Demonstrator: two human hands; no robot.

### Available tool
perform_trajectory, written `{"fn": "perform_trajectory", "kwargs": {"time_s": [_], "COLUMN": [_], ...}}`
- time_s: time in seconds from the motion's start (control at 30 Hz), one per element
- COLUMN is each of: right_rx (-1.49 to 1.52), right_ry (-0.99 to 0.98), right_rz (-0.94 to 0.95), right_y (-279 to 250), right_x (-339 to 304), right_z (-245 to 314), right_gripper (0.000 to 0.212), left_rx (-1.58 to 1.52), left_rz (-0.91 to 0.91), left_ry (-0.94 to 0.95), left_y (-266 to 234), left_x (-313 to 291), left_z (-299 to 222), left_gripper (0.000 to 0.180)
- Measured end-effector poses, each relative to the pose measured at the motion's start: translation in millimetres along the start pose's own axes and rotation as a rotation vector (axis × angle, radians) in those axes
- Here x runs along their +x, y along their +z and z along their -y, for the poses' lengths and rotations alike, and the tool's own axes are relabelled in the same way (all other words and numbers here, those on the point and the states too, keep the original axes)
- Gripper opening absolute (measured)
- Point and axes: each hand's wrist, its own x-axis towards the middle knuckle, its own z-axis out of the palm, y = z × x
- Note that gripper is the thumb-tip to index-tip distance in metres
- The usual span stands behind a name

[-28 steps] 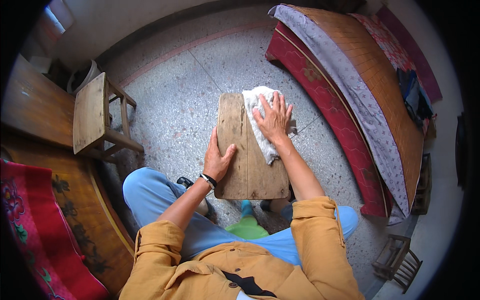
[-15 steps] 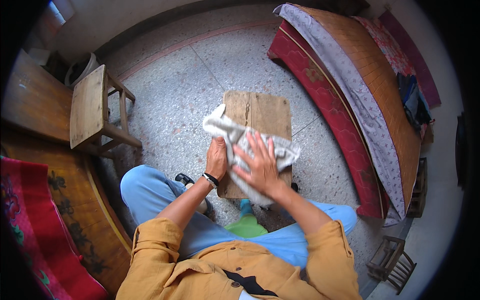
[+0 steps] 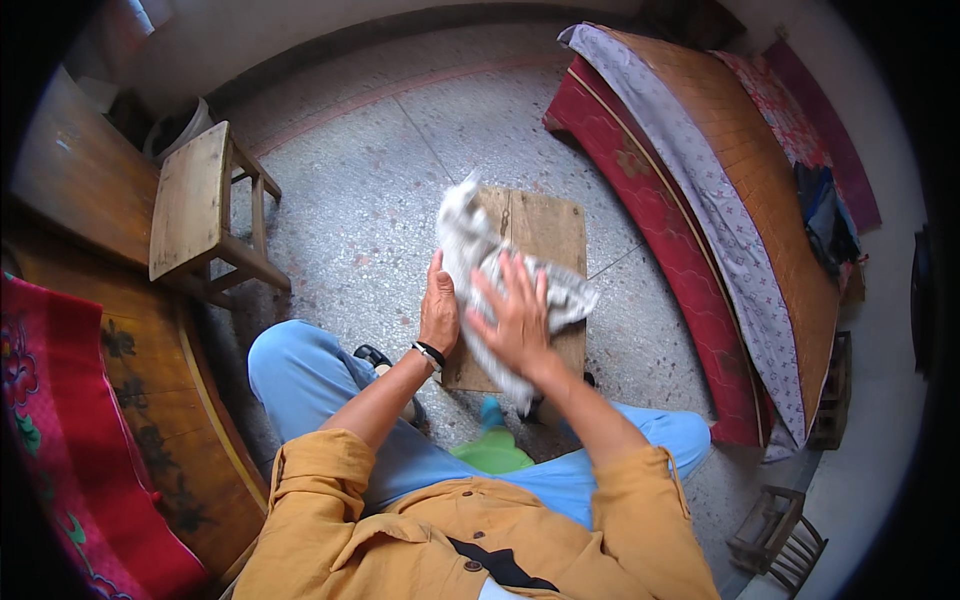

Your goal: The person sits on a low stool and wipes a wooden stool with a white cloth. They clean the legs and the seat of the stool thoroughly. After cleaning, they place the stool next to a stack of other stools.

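A small wooden stool (image 3: 550, 225) with a worn plank top stands between my knees. Across its left and middle part lies a crumpled white-grey cloth (image 3: 465, 235), one end bunched near the far left corner, the near end hanging toward me. My right hand (image 3: 515, 315) rests flat on the cloth with its fingers spread, slightly blurred. At the stool's left edge my left hand (image 3: 438, 312) grips the side, its thumb pointing away from me; its other fingers are mostly hidden.
Another wooden stool (image 3: 190, 200) stands at the left, by wooden furniture (image 3: 150, 400) draped with red cloth (image 3: 70, 400). A bed with a red padded side (image 3: 650, 210) runs along the right. A small chair (image 3: 770, 535) is at lower right. Something green (image 3: 493, 455) lies between my legs.
The cloth's far end has swung farther away and to the right, and its bunching differs. My right hand has shifted slightly left and toward me on it. My left hand stays at the edge.
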Motion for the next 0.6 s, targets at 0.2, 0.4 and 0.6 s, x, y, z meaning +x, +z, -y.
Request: {"fn": "perform_trajectory", "kwargs": {"time_s": [0.2, 0.4, 0.6], "right_rx": [0.053, -0.005, 0.701], "right_ry": [-0.093, 0.152, 0.308], "right_rz": [0.089, -0.069, -0.119], "right_y": [-8, 11, -4], "right_x": [-47, 60, 47], "right_z": [10, -32, -13], "right_gripper": [0.051, 0.05, 0.049], "left_rx": [-0.022, 0.225, 0.534], "left_rz": [0.049, -0.19, 0.151], "left_ry": [-0.094, 0.118, 0.44], "left_y": [-6, -1, -2], "left_x": [-5, -8, 9], "left_z": [1, -9, -71], "left_gripper": [0.073, 0.06, 0.059]}}
